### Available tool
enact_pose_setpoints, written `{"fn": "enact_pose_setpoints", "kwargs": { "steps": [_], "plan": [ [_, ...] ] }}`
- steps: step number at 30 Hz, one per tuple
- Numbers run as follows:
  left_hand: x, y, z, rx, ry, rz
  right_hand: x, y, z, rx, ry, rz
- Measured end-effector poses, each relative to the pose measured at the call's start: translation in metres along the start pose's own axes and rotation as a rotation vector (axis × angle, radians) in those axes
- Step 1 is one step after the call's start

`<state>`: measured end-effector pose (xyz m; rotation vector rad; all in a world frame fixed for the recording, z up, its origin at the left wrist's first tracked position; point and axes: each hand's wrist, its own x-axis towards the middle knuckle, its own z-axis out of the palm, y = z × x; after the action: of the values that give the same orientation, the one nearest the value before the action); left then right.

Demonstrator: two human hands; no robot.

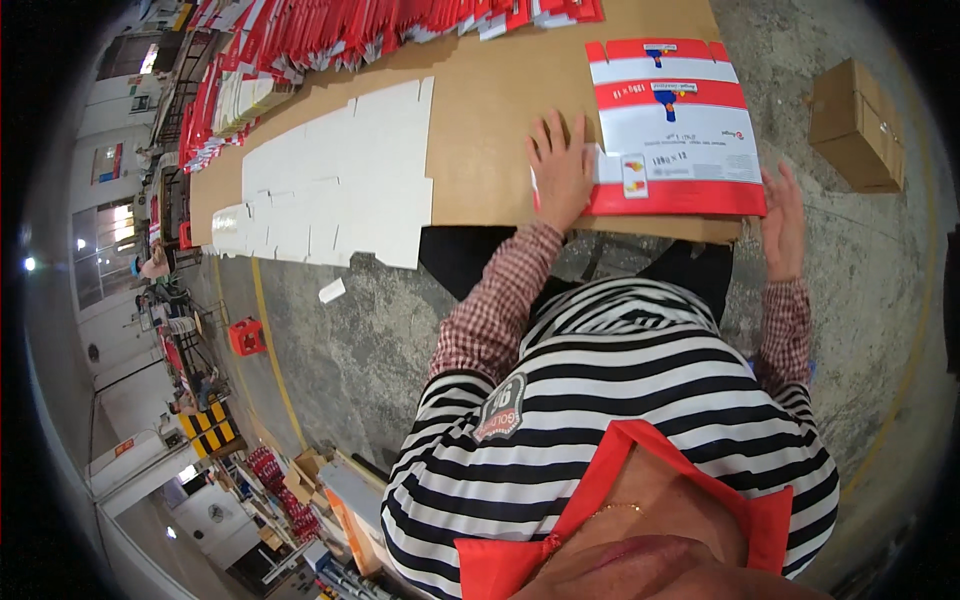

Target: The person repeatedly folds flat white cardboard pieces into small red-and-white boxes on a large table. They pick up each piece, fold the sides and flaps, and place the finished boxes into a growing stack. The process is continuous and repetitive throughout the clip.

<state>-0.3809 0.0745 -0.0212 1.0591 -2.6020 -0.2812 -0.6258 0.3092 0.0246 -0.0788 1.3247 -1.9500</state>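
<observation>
A red and white printed carton blank lies flat at the right end of the cardboard-covered table. My left hand rests on its left end, palm down, with the fingers spread toward the far side. At the blank's right edge is my right hand, its fingers stretched out and nothing visible in it; whether it touches the edge is hard to tell. To the left of my left hand, several white blanks lie plain side up, overlapping in a fanned row.
Many red and white folded cartons crowd the far side of the table. A closed brown box stands on the floor to the right. On the floor at left are a red crate and a white scrap.
</observation>
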Motion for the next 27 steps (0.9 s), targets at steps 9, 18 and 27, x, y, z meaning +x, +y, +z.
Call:
{"fn": "enact_pose_setpoints", "kwargs": {
  "steps": [9,18,27],
  "plan": [
    [-0.020,0.089,0.005,-0.644,0.079,-0.006,-0.024,0.012,0.071,-0.104,0.175,-0.567],
    [0.019,0.113,-0.012,-1.656,0.033,-0.323,-0.042,0.109,0.116,-0.203,-0.005,-0.297],
    [-0.017,-0.006,-0.067,-0.566,0.389,-0.077,0.057,-0.071,0.012,-0.551,-0.667,0.194]
  ]
}}
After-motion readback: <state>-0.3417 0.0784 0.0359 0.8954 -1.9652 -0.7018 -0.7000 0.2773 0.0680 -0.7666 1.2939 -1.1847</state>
